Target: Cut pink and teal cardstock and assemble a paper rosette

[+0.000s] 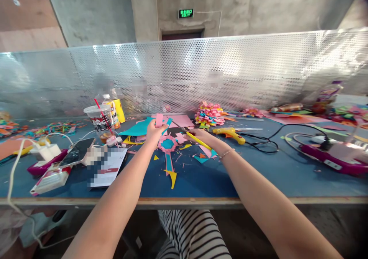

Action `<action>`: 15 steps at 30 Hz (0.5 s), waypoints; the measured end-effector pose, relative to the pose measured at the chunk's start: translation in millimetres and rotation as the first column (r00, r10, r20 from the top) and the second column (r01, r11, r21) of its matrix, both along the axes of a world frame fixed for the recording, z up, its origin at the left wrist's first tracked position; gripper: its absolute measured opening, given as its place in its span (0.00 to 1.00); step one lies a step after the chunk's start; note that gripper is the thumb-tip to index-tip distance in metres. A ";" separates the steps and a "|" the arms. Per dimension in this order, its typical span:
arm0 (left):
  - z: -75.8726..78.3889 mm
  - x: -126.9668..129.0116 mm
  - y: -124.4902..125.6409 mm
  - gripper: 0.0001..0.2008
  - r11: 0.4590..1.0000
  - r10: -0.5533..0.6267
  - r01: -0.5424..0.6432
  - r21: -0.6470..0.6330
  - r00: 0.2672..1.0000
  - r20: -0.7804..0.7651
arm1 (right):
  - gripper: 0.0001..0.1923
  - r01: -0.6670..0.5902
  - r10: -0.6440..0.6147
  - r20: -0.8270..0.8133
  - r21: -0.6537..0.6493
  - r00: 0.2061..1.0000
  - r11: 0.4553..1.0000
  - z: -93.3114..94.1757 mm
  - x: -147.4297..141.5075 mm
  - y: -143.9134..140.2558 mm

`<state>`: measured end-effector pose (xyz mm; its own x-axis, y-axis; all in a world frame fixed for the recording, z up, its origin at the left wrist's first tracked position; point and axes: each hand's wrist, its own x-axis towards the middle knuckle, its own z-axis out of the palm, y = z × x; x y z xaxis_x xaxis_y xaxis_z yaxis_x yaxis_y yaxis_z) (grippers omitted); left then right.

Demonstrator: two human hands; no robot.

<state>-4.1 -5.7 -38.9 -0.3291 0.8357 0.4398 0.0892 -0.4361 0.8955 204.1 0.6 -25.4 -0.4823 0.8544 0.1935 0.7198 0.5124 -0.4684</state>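
My left hand point(154, 131) pinches a pink paper strip point(159, 120) that stands up above its thumb and fingers. A narrow teal piece point(169, 122) shows at the thumb tip. My right hand point(203, 137) is closed around a long tool point(197, 139) with a yellow handle and a thin grey blade; its exact kind is unclear. The blade points left, close to the teal piece. Below and between my hands lies a paper shape point(168, 144), a teal centre in a pink ring with a teal-and-pink strip hanging down. A curved yellow scrap point(172, 178) overlaps the strip's lower end.
A yellow glue gun point(230, 134) and its black cable lie to the right, before a purple power strip point(336, 160). Behind is a pile of pink paper pieces point(209, 114). At left stand a plastic cup point(99, 121), a bottle point(115, 117) and a tablet-like screen point(110, 169).
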 end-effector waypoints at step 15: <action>4.7 2.4 -7.2 0.20 0.999 -0.037 0.036 -0.036 0.999 -0.037 | 0.22 0.067 -0.068 0.010 0.074 0.998 0.995 2.3 1.4 1.3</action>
